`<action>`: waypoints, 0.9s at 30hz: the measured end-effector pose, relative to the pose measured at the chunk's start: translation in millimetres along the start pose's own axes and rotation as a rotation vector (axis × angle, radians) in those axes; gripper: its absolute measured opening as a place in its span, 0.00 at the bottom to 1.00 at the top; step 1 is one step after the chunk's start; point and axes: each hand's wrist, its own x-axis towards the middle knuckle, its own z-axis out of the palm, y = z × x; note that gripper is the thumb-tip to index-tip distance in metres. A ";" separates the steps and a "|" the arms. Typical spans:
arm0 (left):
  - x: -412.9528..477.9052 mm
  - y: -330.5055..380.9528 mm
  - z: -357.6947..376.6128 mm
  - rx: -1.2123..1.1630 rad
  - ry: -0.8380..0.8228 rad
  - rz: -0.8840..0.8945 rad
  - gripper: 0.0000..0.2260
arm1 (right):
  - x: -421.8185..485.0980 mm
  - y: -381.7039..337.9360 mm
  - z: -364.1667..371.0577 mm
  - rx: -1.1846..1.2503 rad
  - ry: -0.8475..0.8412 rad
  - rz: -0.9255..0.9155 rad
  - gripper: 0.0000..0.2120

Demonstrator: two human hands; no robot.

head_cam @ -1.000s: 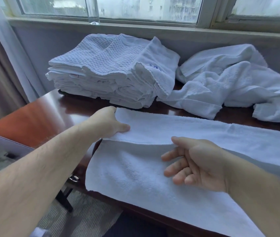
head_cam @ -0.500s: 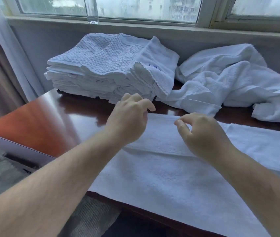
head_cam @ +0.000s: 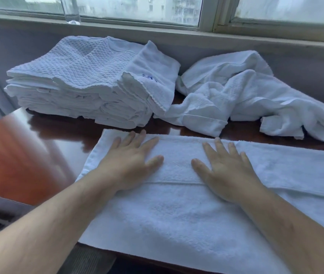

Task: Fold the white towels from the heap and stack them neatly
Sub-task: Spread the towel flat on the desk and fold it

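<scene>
Pressing flat, the left hand (head_cam: 131,165) and right hand (head_cam: 226,171) lie with fingers spread, gripping nothing, on the towel (head_cam: 177,224) beneath them. Best to sweep outward, firming the fold under both palms. The stack (head_cam: 90,76) sits beyond the left hand, the heap (head_cam: 246,99) beyond the right.

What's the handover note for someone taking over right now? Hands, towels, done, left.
Left hand: open, flat on the spread towel, near its left end.
Right hand: open, flat on the same towel, beside the left.
Folded stack sits back left on the table; unfolded heap back right.
Done: many towels stacked; the spread towel has one lengthwise fold.
Left: finish folding this towel, stack it, then work through the heap.
</scene>
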 end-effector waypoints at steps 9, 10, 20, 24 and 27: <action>4.2 41.3 -10.6 0.050 -0.062 -0.028 0.28 | 4.4 24.6 -3.8 0.007 -0.001 0.034 0.38; 7.2 57.7 -9.5 0.045 -0.045 0.015 0.27 | 4.7 25.7 -3.8 0.020 0.006 0.024 0.37; 31.9 119.0 9.6 0.074 -0.102 0.231 0.28 | -8.1 134.2 -21.8 0.003 0.058 0.239 0.33; 44.5 170.4 11.7 0.079 -0.111 0.191 0.27 | -5.9 143.4 -15.7 0.028 0.080 0.218 0.33; 50.0 231.3 27.9 0.037 0.000 0.363 0.25 | -5.7 156.6 -15.0 0.051 0.119 0.178 0.31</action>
